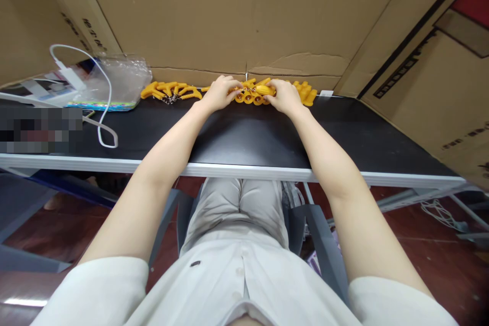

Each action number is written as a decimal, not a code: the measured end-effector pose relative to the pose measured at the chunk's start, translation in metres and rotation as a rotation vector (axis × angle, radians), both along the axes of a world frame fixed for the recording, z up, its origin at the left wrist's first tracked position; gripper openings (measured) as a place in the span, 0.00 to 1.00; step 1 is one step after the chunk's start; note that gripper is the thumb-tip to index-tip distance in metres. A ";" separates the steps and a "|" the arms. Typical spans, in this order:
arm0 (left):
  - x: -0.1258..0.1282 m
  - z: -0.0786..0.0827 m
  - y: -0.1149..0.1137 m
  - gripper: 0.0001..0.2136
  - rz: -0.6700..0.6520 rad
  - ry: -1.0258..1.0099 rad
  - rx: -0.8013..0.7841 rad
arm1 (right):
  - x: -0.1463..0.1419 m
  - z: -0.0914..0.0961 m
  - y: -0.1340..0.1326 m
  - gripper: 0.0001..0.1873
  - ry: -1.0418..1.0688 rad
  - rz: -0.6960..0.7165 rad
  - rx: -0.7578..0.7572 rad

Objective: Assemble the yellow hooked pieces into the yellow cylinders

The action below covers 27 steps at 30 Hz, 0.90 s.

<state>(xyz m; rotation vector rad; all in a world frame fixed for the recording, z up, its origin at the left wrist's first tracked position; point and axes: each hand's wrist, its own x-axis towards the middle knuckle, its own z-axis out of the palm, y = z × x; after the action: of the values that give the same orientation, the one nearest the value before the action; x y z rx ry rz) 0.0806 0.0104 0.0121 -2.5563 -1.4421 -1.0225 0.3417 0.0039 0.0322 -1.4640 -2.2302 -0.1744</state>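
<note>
Near the back of the black tabletop, both hands meet over a row of yellow pieces. My right hand [284, 96] is closed on a plump yellow piece [264, 90], thumb below and fingers above. A small metal chain [247, 89] runs from that piece towards my left hand [222, 92], whose thumb and fingertips pinch its end. Under the hands lie yellow tubes [248, 98] with round, hollow-looking ends facing me. To the left rests a pile of curved yellow pieces [168, 89] with metal chains, and to the right of my right hand stand more yellow pieces [305, 91].
A clear plastic bag [118, 81] lies on the left of the black table [244, 137], beside a white cable [110, 91] with a white plug [72, 77]. Cardboard walls [244, 15] enclose the back and sides. Part of the left side is blurred out.
</note>
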 end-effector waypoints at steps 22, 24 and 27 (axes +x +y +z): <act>0.017 -0.017 0.001 0.15 0.203 -0.085 -0.065 | -0.012 -0.002 -0.004 0.25 0.050 0.118 -0.006; 0.017 -0.017 -0.001 0.19 0.270 -0.091 -0.133 | -0.011 -0.003 -0.003 0.25 0.040 0.112 -0.001; 0.014 -0.016 0.000 0.20 0.240 -0.094 -0.201 | -0.010 -0.002 -0.003 0.25 0.032 0.110 0.012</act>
<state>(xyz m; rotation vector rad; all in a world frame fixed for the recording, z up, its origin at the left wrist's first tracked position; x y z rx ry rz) 0.0948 0.0102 -0.0035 -2.4055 -1.9118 -1.0203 0.3318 0.0009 0.0298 -1.3243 -2.2734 -0.1278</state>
